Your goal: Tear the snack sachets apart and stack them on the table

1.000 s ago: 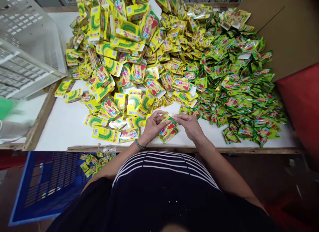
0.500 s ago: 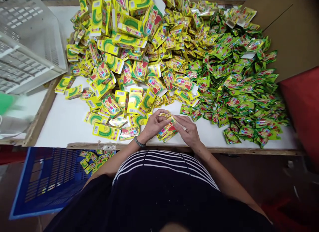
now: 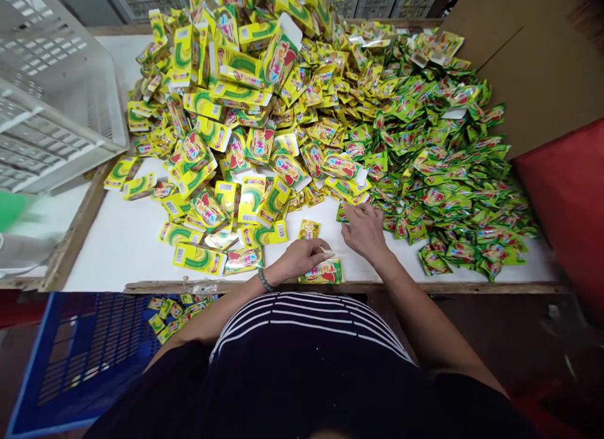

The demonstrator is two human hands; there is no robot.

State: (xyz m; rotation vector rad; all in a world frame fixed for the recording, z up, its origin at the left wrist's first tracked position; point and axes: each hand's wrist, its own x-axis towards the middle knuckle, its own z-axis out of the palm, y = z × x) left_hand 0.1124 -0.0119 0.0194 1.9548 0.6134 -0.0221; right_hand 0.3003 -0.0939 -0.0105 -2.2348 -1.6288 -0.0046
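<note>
My left hand is closed on a small yellow-green box with a white flap, low over the table's front edge. A single yellow packet lies flat on the white tabletop just beyond that hand. My right hand is at the near edge of the green packets, thumb and fingers apart, fingertips touching or just above a packet. To the left and behind lie loose yellow boxes, several with white flaps showing. Yellow packets fill the middle of the heap.
A white plastic crate stands at the left. Below the table edge sits a blue crate holding several filled boxes. Brown cardboard and a red surface border the right side. Grey crates stand behind the table.
My hands have parted. The right has let go of the box and moved up to the green packets; the left keeps the box, now lower. A yellow packet shows on the table.
</note>
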